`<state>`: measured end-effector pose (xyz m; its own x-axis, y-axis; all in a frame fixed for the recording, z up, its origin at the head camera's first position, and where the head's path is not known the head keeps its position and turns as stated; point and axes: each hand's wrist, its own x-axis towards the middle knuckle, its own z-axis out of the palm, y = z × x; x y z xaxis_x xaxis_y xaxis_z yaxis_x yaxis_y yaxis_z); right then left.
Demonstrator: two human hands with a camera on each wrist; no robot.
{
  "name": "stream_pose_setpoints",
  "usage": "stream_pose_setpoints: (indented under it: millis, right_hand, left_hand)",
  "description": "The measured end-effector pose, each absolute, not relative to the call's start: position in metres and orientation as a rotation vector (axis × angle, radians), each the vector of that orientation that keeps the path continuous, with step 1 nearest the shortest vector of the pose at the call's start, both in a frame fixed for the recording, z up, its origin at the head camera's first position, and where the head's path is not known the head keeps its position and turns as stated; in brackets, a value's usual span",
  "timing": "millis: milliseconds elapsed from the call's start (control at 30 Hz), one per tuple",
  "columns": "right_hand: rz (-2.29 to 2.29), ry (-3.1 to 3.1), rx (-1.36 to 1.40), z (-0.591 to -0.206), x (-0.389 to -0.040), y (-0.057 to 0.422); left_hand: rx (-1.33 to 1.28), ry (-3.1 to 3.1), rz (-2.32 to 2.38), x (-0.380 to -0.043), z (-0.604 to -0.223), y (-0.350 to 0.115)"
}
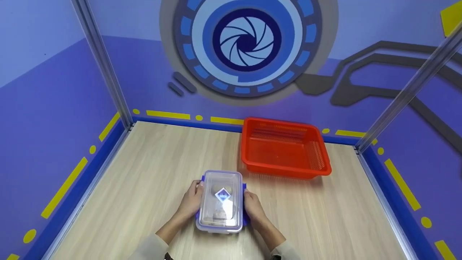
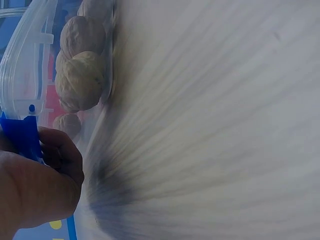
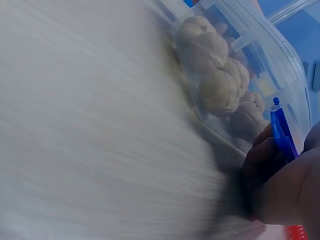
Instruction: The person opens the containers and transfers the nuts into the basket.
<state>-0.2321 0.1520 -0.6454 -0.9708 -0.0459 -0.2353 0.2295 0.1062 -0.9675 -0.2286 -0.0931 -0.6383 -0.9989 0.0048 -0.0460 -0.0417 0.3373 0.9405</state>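
Observation:
A clear plastic food container [image 1: 221, 178] with a lid and blue side clips is in front of me in the head view. My left hand [image 1: 191, 200] grips its left side, thumb by the lid's edge. On the opposite side, my right hand [image 1: 253, 206] holds it beside the other clip. Through the wall in the left wrist view, several round, wrinkled, walnut-like things [image 2: 80, 82] show inside, and that side's blue clip [image 2: 22, 137] stands beside the fingers. The right wrist view shows its clip [image 3: 282, 132] by the curled fingers. A diamond-shaped label [image 1: 223, 195] is on the lid.
A red plastic basket [image 1: 285, 170] with perforated sides stands at the back right, beyond the container. The pale wooden table [image 1: 162, 151] is enclosed by blue and purple panels, with metal posts [image 1: 104, 66] at the back corners.

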Motion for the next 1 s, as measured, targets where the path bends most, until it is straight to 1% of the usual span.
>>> stream_pose_setpoints:
  millis: [233,633,1000]
  right_hand:
    - [-1.943,2.171,0.16,-0.644,-0.235,0.157]
    - [-1.61,2.54,0.082,-0.643,-0.236,0.173]
    - [-1.687,2.485,0.024,-0.643,-0.234,0.179]
  left_hand:
    - [-0.047,2.546,1.787,-0.229,-0.637,-0.092]
    - [-0.044,2.562,1.756,-0.23,-0.638,-0.091]
    - [-0.058,2.569,1.762,-0.229,-0.64,-0.092]
